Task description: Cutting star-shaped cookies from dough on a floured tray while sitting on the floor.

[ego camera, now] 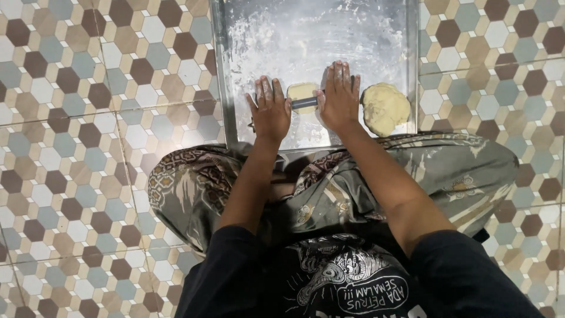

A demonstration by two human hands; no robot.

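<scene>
You wear a black short-sleeved shirt (329, 282) with a white graphic print on its front, and a grey-green patterned sarong (194, 188) with brown ornamental borders. Flour dusts your bare hands.

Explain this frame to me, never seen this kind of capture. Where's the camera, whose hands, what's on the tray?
There is one picture, taken by a camera worn on a person's head and looking straight down, so the arms entering from the bottom are the wearer's own. No machine is involved, only two bare hands. The person sits on a floor of hexagon-patterned tiles, with patterned cloth over the knees. In front of the knees lies a floured metal tray. The left hand and the right hand press palms down on the two ends of a rolling pin, which is mostly hidden beneath them. Under the pin, between the hands, is a small flattened piece of dough. A larger lump of dough rests on the tray beside the right hand, untouched.
</scene>
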